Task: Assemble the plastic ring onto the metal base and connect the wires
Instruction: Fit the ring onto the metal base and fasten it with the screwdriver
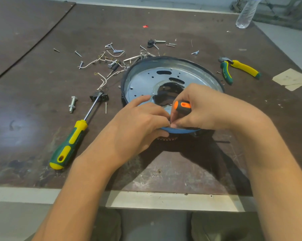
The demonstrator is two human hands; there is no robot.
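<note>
Work is centred on the metal base (143,79), a round silver pan set on the table (42,94) straight ahead of the person. A dark band around its rim is taken to be the plastic ring (123,80).

The near edge of the pan is gripped by the left hand (138,126), with fingers curled over the top and the thumb tucked beneath. A small screwdriver (182,106) with an orange and black handle is clasped in the right hand (204,108). Only the handle is shown (shaft and tip are hidden by the fingers), so its axis cannot be told.

The point being worked is judged to lie at the near rim, where both sets of fingertips meet, so neither hand is the nearer.

The wires (103,80) are left loose on the table just beyond the pan's left side. They are apart from the pan, closer to the left hand, and not yet connected.

Further out, a large screwdriver (73,136) is laid at the left and pliers (240,70) at the right.
</note>
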